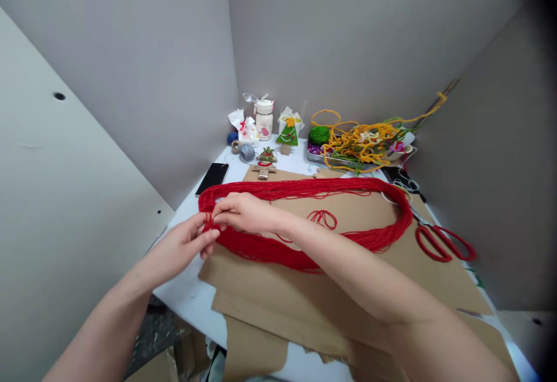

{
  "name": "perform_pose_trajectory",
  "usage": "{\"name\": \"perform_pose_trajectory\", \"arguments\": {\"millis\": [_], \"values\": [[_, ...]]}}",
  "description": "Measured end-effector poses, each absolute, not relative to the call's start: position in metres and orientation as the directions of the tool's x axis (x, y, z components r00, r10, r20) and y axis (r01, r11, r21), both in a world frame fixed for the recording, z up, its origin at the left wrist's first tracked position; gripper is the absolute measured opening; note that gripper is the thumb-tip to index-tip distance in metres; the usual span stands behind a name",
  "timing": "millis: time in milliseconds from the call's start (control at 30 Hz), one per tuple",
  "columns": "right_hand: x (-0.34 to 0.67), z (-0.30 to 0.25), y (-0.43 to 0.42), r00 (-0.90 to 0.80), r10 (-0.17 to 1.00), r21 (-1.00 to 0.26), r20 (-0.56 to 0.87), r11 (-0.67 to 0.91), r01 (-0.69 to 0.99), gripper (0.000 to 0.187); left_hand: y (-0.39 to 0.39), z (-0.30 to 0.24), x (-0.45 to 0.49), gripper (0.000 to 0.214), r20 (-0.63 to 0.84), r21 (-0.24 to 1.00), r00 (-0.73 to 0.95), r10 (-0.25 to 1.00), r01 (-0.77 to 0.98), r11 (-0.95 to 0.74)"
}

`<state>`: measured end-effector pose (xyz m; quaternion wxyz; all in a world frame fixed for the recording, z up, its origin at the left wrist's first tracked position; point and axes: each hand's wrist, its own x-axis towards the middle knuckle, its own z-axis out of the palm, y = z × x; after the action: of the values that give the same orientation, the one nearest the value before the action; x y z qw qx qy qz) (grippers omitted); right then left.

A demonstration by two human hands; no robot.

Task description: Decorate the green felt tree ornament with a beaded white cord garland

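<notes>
A big loop of red yarn (pixel 348 187), made of several strands, lies on brown cardboard sheets (pixel 313 295) on a white table. My left hand (pixel 185 245) pinches the strands at the loop's left end, fingers closed on them. My right hand (pixel 241 211) reaches across from the right and grips the same left end from above, fingertips meeting the left hand. A small loose curl of red yarn (pixel 322 217) lies inside the loop.
Red-handled scissors (pixel 441 241) lie at the right by the loop. A black phone (pixel 212 177) is at the left rear. At the back stand a white jar (pixel 264 118), a felt tree (pixel 288 134), yarn balls and a tray of yellow and green yarn (pixel 361 144). Grey walls close in all round.
</notes>
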<state>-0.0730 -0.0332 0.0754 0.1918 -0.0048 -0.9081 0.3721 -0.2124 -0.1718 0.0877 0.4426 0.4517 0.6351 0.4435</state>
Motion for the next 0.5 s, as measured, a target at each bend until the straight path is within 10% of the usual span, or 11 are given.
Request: {"name": "perform_pose_trajectory", "arguments": {"millis": [200,500], "values": [[-0.086,0.053,0.021,-0.963,0.239,-0.586,0.127,0.801,0.121,0.047,-0.162,0.076,-0.253,0.011,-0.266,0.828,-0.174,0.948,-0.545,0.132],[-0.13,0.038,0.072,-0.947,0.272,-0.676,-0.171,0.668,0.313,0.033,-0.185,0.079,-0.265,0.02,-0.233,0.613,-0.347,0.909,-0.778,-0.139]]}}
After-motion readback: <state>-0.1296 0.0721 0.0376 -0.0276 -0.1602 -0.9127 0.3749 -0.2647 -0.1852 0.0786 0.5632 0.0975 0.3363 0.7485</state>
